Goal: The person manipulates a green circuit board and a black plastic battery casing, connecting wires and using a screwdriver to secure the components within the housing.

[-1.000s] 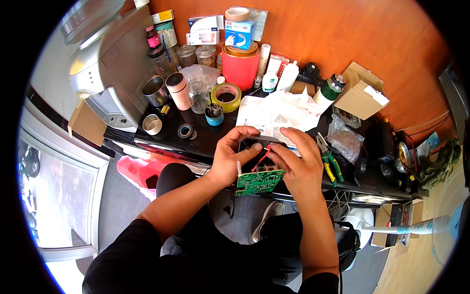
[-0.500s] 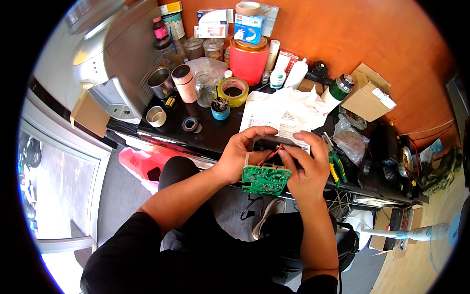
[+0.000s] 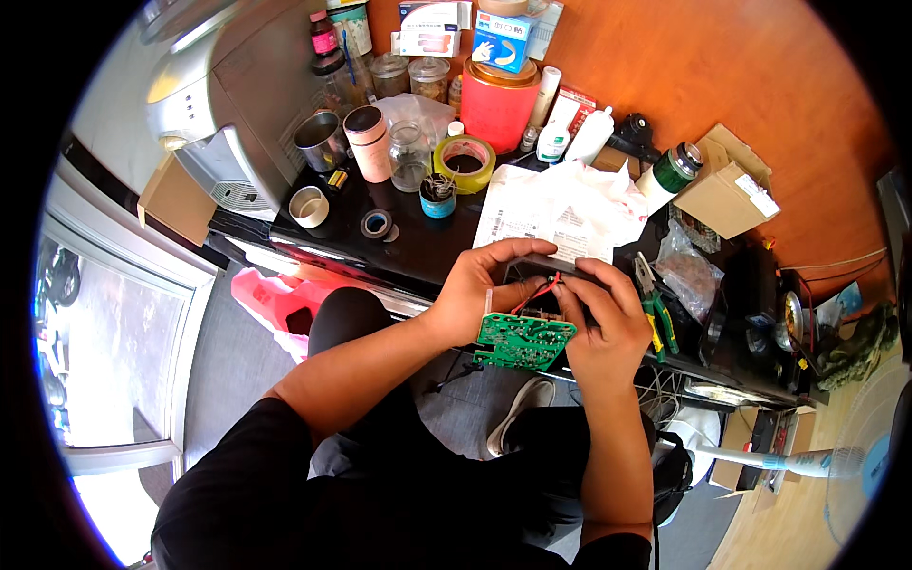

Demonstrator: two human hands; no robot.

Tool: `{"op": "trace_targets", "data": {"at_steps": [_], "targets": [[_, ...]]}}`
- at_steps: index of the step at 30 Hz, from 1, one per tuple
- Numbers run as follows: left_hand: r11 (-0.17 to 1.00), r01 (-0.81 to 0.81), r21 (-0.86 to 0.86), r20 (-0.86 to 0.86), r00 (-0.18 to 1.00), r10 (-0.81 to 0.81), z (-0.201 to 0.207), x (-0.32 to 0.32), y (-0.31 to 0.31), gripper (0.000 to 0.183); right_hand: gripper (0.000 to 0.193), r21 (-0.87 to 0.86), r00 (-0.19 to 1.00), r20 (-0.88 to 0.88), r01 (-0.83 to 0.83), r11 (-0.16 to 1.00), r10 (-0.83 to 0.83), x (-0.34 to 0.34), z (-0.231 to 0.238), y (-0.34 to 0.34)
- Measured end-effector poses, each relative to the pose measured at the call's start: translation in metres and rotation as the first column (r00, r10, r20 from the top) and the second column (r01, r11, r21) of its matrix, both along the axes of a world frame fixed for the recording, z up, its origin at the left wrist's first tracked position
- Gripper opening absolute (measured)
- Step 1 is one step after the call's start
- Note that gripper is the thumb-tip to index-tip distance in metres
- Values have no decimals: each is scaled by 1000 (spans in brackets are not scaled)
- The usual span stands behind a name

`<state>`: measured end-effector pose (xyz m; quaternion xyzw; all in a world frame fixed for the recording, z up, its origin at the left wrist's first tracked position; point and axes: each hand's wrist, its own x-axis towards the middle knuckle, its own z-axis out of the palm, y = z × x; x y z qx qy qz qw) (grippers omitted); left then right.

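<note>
A green circuit board (image 3: 524, 340) hangs tilted between my hands, just past the front edge of the black counter. Red and black wires (image 3: 541, 293) run from behind it up to a dark flat part (image 3: 556, 266), most of which is hidden by my fingers. My left hand (image 3: 472, 296) is closed around the left side of that part, its index finger along the top edge. From the right, my right hand (image 3: 608, 328) grips the same part, with its thumb close to the wires. Green-and-yellow pliers (image 3: 659, 318) lie beside my right hand.
White paper and wrapping (image 3: 560, 214) lie behind my hands. Yellow tape (image 3: 464, 163), a pink tumbler (image 3: 369, 144), a glass jar (image 3: 408, 157) and a black tape roll (image 3: 376, 224) stand at left. A clear plastic bag (image 3: 686, 271) and cardboard box (image 3: 727, 185) sit at right.
The view has shifted a little, so the counter's things sit slightly further right. My hands have moved slightly right with the board, still gripping the dark part.
</note>
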<state>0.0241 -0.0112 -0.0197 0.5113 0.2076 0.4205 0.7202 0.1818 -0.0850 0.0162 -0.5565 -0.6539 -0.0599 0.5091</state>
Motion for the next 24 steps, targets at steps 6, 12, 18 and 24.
{"op": "trace_targets", "data": {"at_steps": [6, 12, 18, 24], "targets": [[999, -2, -39, -7, 1000, 2, -2, 1, 3, 32, 34, 2, 958, -287, -9, 1000, 9, -6, -10, 2], [997, -74, 34, -61, 995, 76, 4, -1, -2, 31, 58, -126, 881, -471, -119, 985, 46, -7, -16, 3], [984, -37, -176, 17, 999, 40, 0, -1, 3, 36, 57, -316, 734, -679, -320, 893, 22, -1, -10, 1], [994, -108, 14, -51, 993, 109, -5, 2, 1, 36, 45, -240, 774, -632, -246, 939, 41, -3, -19, 2]]}}
